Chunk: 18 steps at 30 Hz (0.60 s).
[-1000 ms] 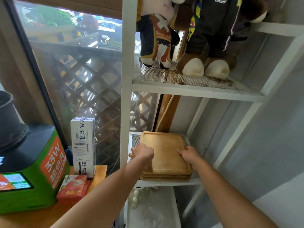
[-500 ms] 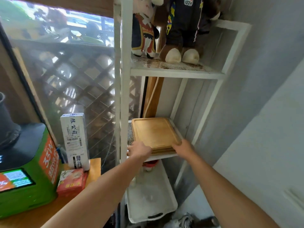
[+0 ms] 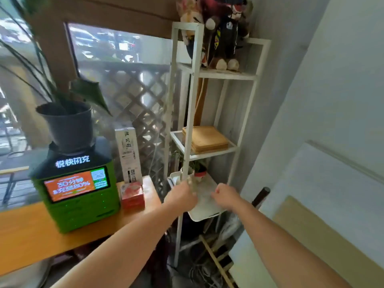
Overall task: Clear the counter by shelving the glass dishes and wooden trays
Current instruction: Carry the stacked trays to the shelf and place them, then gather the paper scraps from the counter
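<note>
A stack of wooden trays [image 3: 205, 138] lies on the middle level of a white metal shelf unit [image 3: 189, 113]. My left hand [image 3: 181, 196] and my right hand [image 3: 225, 194] hang apart from the stack, below it, in front of a white tray [image 3: 207, 210] on the lower level. Both hands have their fingers curled in and I see nothing in either. Something clear and blurred, maybe glassware, shows just above my left hand; I cannot tell what it is.
Plush toys [image 3: 222, 38] sit on the top shelf, a small potted plant [image 3: 200, 169] on the lower one. The wooden counter [image 3: 27, 231] at left holds a green charging station [image 3: 76, 192], a dark plant pot [image 3: 67, 123], a white carton [image 3: 129, 154] and a red box [image 3: 133, 194]. Cables lie below.
Both hands have let go of the wooden trays and drawn back and down from the shelf. The view has pulled back, showing more of the counter and shelf unit.
</note>
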Tool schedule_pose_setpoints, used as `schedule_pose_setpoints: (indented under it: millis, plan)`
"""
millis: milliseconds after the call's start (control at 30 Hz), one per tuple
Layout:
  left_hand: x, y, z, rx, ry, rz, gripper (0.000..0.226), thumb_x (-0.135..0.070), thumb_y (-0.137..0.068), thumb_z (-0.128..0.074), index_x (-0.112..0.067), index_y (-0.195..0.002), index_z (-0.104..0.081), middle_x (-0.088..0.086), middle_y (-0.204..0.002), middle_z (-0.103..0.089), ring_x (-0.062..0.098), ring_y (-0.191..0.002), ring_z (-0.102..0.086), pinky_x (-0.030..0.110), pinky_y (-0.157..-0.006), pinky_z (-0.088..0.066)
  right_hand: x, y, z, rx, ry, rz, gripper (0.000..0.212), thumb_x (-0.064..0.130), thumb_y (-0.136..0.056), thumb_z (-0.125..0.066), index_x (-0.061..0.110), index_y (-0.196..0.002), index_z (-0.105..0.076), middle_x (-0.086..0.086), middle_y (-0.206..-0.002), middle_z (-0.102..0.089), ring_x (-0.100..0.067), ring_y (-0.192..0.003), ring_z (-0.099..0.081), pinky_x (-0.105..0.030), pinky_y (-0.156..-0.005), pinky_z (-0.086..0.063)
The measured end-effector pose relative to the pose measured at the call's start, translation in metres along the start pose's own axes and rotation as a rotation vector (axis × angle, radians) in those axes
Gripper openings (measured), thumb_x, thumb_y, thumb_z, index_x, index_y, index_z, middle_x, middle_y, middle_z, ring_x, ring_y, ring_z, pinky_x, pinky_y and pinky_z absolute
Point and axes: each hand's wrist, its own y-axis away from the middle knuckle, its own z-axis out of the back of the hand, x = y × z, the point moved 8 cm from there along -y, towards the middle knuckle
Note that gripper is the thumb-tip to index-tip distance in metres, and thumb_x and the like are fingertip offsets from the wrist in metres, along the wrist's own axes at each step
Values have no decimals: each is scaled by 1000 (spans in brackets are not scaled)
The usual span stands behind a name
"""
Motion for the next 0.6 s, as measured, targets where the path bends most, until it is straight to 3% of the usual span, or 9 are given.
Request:
schedule_pose_setpoints:
  millis: [67,133,233,333,400,500,600]
  plan:
    - [38,34,18,-56,-144,-3,36,-39,-89,-53,-14,-115,-55,4,-101,-65,28,-98,-65,38,-79,-52,34,27,-32,107,79,55,25,37,-95,-56,20,-78,-50,-4,-79,-57,-26,-78,-57,-34,-71,-47]
    - [80,60,33,-93,-214,56,45,-40,-88,-55,-10,-123,-55,10,-113,-66,31,-104,-65,34,-76,-47,69,45,-59,180,189,106,32,38,-95,-56,17,-71,-51,-3,-71,-56,-24,-66,-55,-31,-59,-45]
    - [136,100,47,-17,-251,146,43,-33,-88,-57,-10,-124,-57,9,-118,-67,30,-108,-65,35,-74,-49,120,65,-95,242,277,191,28,34,-95,-54,14,-75,-54,-7,-76,-60,-22,-61,-57,-30,-54,-46]
    - [185,138,75,-47,-259,239,37,-29,-86,-54,-13,-119,-60,9,-121,-65,31,-112,-64,38,-82,-51,172,83,-120,249,237,299,19,31,-93,-56,12,-94,-57,-9,-95,-60,-20,-78,-59,-26,-57,-40]
    - [221,163,91,-59,-255,315,38,-31,-86,-52,-13,-120,-58,11,-124,-64,32,-115,-62,39,-86,-51,205,95,-142,281,273,383,33,33,-94,-56,6,-113,-60,-12,-107,-58,-25,-99,-60,-28,-68,-38]
    - [271,193,106,-81,-226,391,40,-33,-85,-50,-15,-120,-58,10,-126,-63,30,-117,-61,39,-90,-54,249,112,-172,330,380,499,35,36,-93,-54,10,-114,-63,-11,-113,-64,-32,-104,-61,-32,-72,-42]
    - [304,212,112,-83,-216,437,34,-34,-85,-52,-16,-112,-61,8,-121,-66,30,-112,-63,37,-86,-54,280,115,-189,345,393,558,33,37,-92,-54,12,-112,-64,-13,-118,-64,-32,-104,-61,-32,-73,-43]
